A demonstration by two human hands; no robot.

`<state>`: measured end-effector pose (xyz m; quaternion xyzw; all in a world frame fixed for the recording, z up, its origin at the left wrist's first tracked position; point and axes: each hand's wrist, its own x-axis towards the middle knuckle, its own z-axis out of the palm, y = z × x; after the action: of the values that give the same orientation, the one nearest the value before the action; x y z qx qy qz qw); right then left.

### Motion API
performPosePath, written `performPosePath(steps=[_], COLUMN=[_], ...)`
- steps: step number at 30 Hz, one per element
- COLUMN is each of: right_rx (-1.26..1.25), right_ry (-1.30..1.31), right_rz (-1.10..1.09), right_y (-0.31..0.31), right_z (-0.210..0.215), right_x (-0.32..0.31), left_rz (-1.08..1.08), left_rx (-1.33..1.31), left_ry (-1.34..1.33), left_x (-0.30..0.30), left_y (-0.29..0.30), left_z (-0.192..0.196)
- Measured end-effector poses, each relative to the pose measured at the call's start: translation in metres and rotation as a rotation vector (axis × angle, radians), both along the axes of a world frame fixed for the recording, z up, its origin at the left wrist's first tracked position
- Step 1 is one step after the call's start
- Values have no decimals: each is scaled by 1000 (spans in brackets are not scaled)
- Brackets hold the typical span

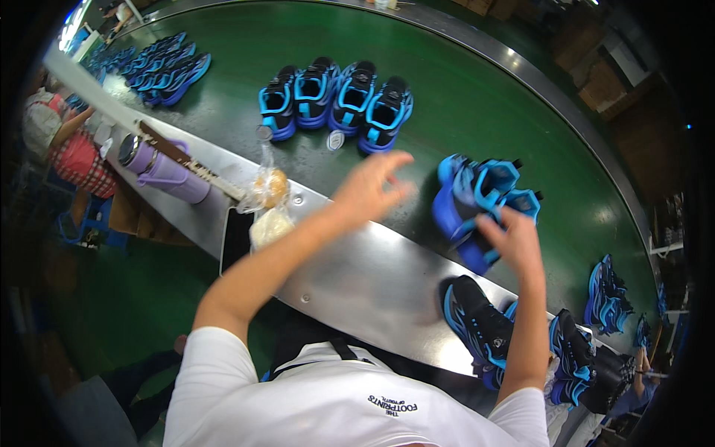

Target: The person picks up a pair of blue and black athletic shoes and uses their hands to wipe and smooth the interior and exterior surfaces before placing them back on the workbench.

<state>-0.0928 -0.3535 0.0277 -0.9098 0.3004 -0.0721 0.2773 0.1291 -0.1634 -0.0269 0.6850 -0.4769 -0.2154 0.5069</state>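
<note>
My left hand (372,190) hangs over the edge of the green belt, fingers apart and holding nothing. Just beyond it stands a row of several black-and-blue sneakers (350,100), heels toward me. To the right, my right hand (515,242) bends its fingers over a cluster of blue-and-black sneakers (454,201) and grips one at the near side. That sneaker is partly hidden by the hand and slightly blurred. Below the right forearm, another black sneaker (477,316) rests on the metal ledge.
The metal ledge (365,276) runs along the green belt (462,82). On it are a lavender tumbler (167,171), bagged food (272,190) and a dark flat object (237,238). More sneakers stand far left (164,71) and right (607,298). Another person (74,141) is at the left.
</note>
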Motion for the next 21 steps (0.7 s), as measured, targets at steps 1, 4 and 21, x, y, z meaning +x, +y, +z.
performPosePath(steps=[1, 4, 21], right_rx=[-43, -82, 127], right_ry=[-11, 182, -208], right_rz=[103, 315, 126], right_y=[32, 136, 168], right_z=[-1, -7, -35], right_x=[-2, -18, -57], left_rz=[-26, 36, 88], left_rx=[24, 6, -15], left_ry=[148, 75, -450], left_x=[-27, -78, -105], left_y=[18, 66, 112], left_z=[5, 9, -11])
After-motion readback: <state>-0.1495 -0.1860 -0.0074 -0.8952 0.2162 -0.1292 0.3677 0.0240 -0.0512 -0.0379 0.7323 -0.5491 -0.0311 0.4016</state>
